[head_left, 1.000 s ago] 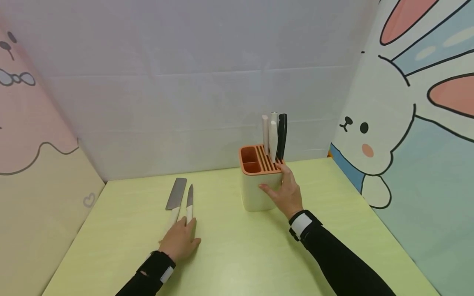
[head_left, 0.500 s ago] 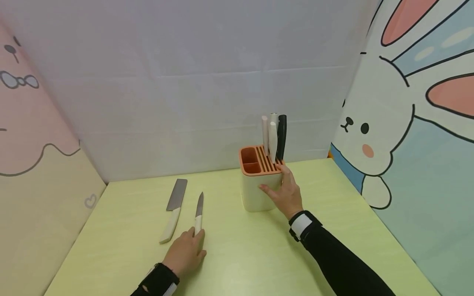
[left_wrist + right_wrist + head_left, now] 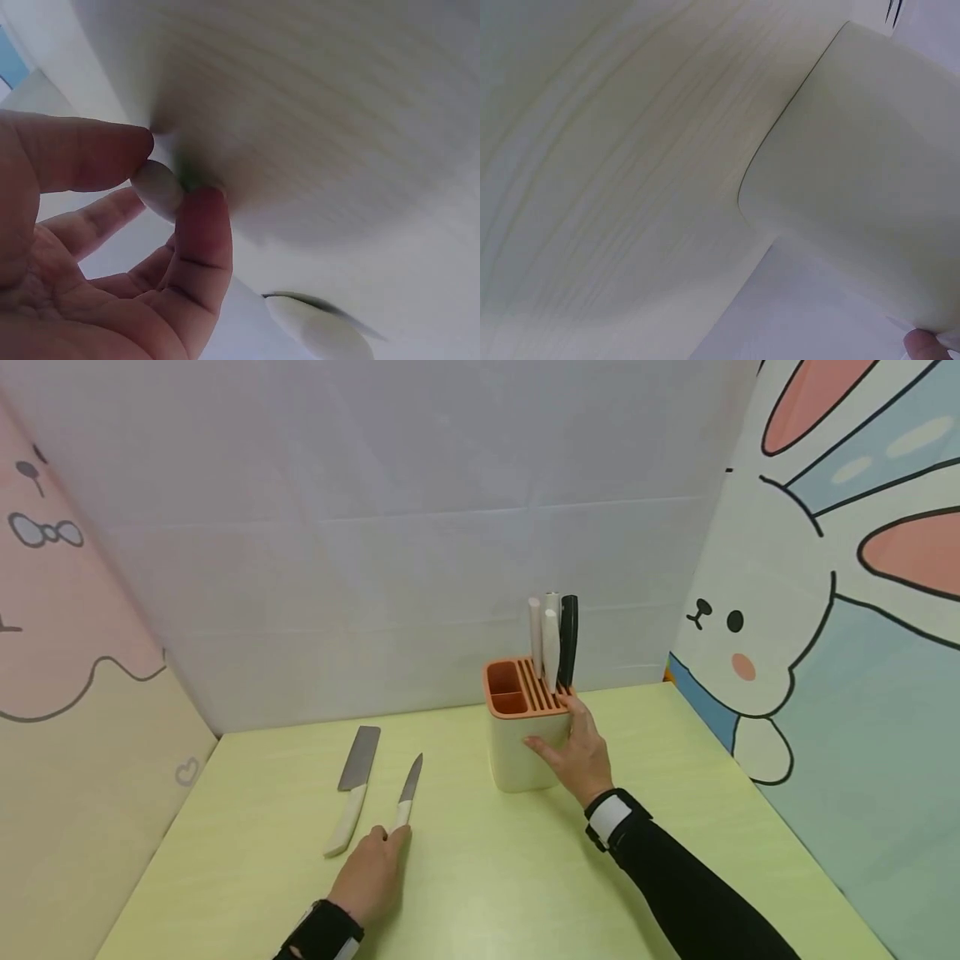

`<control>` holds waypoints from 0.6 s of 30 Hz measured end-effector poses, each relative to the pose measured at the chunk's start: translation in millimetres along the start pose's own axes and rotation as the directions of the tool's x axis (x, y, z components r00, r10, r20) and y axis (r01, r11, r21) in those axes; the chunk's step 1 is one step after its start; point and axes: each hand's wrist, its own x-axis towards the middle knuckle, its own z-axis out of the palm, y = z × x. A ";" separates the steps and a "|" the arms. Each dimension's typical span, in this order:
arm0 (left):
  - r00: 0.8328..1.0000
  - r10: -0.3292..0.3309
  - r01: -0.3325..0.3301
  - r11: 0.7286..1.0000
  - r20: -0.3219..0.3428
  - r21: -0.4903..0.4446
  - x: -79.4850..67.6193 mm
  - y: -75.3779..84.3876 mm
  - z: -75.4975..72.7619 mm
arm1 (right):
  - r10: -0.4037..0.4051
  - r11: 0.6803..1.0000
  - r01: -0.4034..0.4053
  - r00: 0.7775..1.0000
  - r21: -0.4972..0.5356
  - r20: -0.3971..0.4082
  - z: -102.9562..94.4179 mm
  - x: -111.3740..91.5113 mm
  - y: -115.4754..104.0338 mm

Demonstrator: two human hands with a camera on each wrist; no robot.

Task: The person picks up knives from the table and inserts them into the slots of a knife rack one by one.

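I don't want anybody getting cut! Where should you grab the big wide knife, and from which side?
Probably best by the white handle of the wide knife, coming from the near side. It lies flat, handle end nearest and grey blade pointing away, so that grip should stay clear of the metal.

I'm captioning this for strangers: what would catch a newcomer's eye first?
Probably the big cartoon rabbit at the head view's right. Next, the orange-topped knife block near the back of the table, held by the right hand. Then the left hand, nearer the camera, pinching a small knife beside a cleaver.
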 end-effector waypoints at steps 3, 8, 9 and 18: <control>0.999 -0.035 0.035 0.998 0.003 -0.044 0.0 -1.3 -1.1 | -0.006 1.000 0.006 1.000 -0.002 -0.002 -0.6 0.2 -0.9; 0.991 -0.131 0.134 0.974 0.027 -0.180 2.3 -6.3 -5.0 | -0.013 1.000 0.012 1.000 -0.006 -0.009 -1.2 0.1 -1.6; 0.987 -0.158 0.162 0.964 0.036 -0.211 3.2 -8.1 -5.4 | -0.011 1.000 0.011 1.000 -0.006 -0.008 -1.2 0.1 -1.8; 0.943 -0.329 0.318 0.839 0.054 -0.442 7.6 -24.7 -7.5 | -0.005 1.000 0.005 1.000 -0.001 -0.004 -1.3 0.2 -2.1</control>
